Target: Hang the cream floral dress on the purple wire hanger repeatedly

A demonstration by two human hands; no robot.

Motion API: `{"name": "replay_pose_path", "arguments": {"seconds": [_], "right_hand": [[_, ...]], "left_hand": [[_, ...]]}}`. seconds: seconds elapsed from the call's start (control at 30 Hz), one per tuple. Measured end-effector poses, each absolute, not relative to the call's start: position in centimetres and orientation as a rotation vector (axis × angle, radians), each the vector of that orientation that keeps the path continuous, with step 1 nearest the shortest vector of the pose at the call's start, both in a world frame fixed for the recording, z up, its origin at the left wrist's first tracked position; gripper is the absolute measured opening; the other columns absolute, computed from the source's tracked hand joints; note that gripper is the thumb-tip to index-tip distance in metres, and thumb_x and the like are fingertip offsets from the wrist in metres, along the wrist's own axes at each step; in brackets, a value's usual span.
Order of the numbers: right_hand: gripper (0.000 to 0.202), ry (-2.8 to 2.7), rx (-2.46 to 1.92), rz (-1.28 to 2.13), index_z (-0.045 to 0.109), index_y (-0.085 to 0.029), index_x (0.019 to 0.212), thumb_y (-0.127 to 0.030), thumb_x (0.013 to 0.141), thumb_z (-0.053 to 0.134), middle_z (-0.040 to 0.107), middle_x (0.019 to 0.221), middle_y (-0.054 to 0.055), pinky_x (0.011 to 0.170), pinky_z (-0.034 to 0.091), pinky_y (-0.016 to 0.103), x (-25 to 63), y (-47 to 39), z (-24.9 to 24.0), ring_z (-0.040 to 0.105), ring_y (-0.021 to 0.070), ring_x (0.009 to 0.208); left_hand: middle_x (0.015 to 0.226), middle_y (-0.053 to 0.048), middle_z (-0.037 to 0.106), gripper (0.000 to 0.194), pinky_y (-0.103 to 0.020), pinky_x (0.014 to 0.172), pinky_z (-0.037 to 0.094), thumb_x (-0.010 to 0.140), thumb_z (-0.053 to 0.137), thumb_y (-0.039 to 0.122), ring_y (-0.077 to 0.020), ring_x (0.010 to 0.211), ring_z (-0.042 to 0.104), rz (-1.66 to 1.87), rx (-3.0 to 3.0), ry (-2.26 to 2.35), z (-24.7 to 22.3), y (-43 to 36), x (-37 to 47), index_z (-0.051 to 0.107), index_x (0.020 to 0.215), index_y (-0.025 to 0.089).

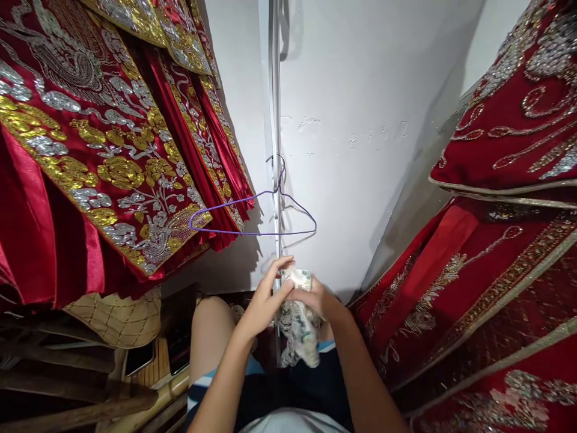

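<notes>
- Leftward, a red embroidered garment (121, 150) hangs with gold and silver trim; that raised trim could snag if brushed.
- Below it, a dark phone (140, 359) lies on a slatted wooden surface (155, 367), near the left knee (211, 328); a careless shift of the leg might knock it.
- Next, a purple hanger (256, 234) hangs by its upright pole (276, 252), its left end overlapping the garment's edge in view; contact is unclear. A bump could swing it into the sequins.
- The left hand (268, 296) has its grip partly closed, thumb pressed to the cloth's upper end.
- Between the hands, above the lap, the patterned cloth (303, 340) droops, bunched; its loose lower part could slip or tangle should both thumbs relax.
- The right hand (319, 297) has a similar grip, curled round the cloth's other side.
- Rightmost, beaded red clothing (451, 270) sits near the right forearm, so an outward elbow might catch it.
</notes>
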State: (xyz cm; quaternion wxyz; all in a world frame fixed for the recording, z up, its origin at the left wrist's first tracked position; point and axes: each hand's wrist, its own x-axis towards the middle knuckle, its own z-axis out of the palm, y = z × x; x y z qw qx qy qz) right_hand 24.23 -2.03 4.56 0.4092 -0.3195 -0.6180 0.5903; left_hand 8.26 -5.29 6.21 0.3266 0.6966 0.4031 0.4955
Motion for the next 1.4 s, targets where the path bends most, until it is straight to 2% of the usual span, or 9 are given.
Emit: {"name": "replay_pose_path", "arguments": {"seconds": [0.23, 0.37, 0.5, 0.6, 0.8, 1.0, 1.17, 1.27, 1.4], "right_hand": [[0.019, -1.744, -0.754, 1.188, 0.068, -0.016, 0.08, -0.025, 0.066, 0.077, 0.069, 0.078, 0.004, 0.068, 0.049, 0.03, 26.7, 2.1, 9.9, 0.063, 0.0199, 0.073], [0.021, -1.637, -0.75, 0.75, 0.071, -0.017, 0.089, -0.024, 0.069, 0.068, 0.069, 0.082, 0.004, 0.071, 0.046, 0.029, 25.4, 7.5, 9.0, 0.06, 0.0184, 0.077], [0.015, -1.731, -0.826, 0.762, 0.065, -0.018, 0.078, -0.032, 0.075, 0.06, 0.061, 0.072, 0.0, 0.066, 0.041, 0.027, 24.0, 10.7, 7.1, 0.052, 0.0153, 0.068], [0.025, -1.703, -0.89, 0.718, 0.051, -0.02, 0.062, -0.038, 0.079, 0.057, 0.046, 0.06, -0.004, 0.06, 0.033, 0.026, 24.9, 10.3, 6.9, 0.041, 0.0132, 0.061], [0.037, -1.642, -1.018, 0.478, 0.033, -0.023, 0.056, -0.035, 0.079, 0.059, 0.028, 0.055, -0.006, 0.055, 0.02, 0.027, 27.7, 7.2, 9.5, 0.027, 0.0106, 0.057], [0.038, -1.652, -1.024, 0.472, 0.03, -0.023, 0.055, -0.032, 0.079, 0.058, 0.028, 0.053, -0.006, 0.053, 0.02, 0.026, 27.3, 5.9, 10.1, 0.028, 0.0097, 0.055], [0.033, -1.644, -1.003, 0.66, 0.042, -0.022, 0.057, -0.037, 0.08, 0.06, 0.034, 0.051, -0.006, 0.051, 0.026, 0.025, 26.5, 5.1, 9.5, 0.034, 0.0109, 0.051], [0.028, -1.578, -1.052, 0.49, 0.066, -0.018, 0.095, -0.04, 0.077, 0.067, 0.055, 0.063, -0.002, 0.057, 0.04, 0.027, 27.6, 5.5, 9.9, 0.051, 0.016, 0.058], [0.106, -1.427, -1.183, 0.271, 0.029, -0.012, 0.154, -0.041, 0.066, 0.08, 0.07, 0.097, 0.011, 0.076, 0.05, 0.035, 30.5, 8.0, 11.3, 0.065, 0.0256, 0.087]], "left_hand": [[0.064, -0.001, 0.055, 0.056, -0.028, 0.059, 0.034, 0.093, 0.043, 0.064, -0.0166, 0.062, 0.048, 0.507, 2.022, 1.375, 3.5, -4.6, 2.2, 0.049, 0.062, 0.018], [0.073, -0.008, 0.067, 0.043, -0.033, 0.065, 0.039, 0.093, 0.042, 0.051, -0.0253, 0.07, 0.062, 0.242, 2.229, 1.765, 5.3, -4.3, -1.9, 0.057, 0.068, 0.019], [0.117, -0.017, 0.071, 0.03, -0.048, 0.093, 0.043, 0.085, 0.045, 0.033, -0.0365, 0.112, 0.064, 0.095, 2.409, 1.978, 8.2, -2.8, -4.5, 0.07, 0.09, 0.018], [0.136, -0.019, 0.061, 0.037, -0.05, 0.103, 0.042, 0.085, 0.041, 0.036, -0.0367, 0.126, 0.055, 0.324, 2.464, 1.97, 10.1, -1.6, -5.3, 0.069, 0.1, 0.015], [0.096, -0.017, 0.069, 0.027, -0.046, 0.089, 0.05, 0.088, 0.034, 0.036, -0.0314, 0.094, 0.064, 0.809, 2.44, 1.983, 12.5, -1.2, -4.6, 0.054, 0.079, 0.02], [0.129, -0.015, 0.065, 0.027, -0.043, 0.105, 0.042, 0.088, 0.038, 0.035, -0.0317, 0.121, 0.057, 1.163, 2.346, 1.9, 14.6, 0.1, -4.3, 0.06, 0.085, 0.019], [0.086, -0.005, 0.067, 0.032, -0.03, 0.071, 0.047, 0.088, 0.049, 0.047, -0.0203, 0.077, 0.059, 1.344, 2.154, 1.602, 15.8, 4.0, -4.2, 0.061, 0.091, 0.018], [0.083, -0.003, 0.065, 0.036, -0.026, 0.065, 0.041, 0.085, 0.056, 0.049, -0.0168, 0.072, 0.055, 1.376, 2.217, 1.545, 16.0, 5.3, -3.8, 0.065, 0.095, 0.016], [0.069, 0.001, 0.058, 0.042, -0.025, 0.061, 0.034, 0.091, 0.049, 0.053, -0.0134, 0.063, 0.046, 1.215, 2.368, 1.577, 16.2, 4.7, -3.4, 0.069, 0.087, 0.015]]}}
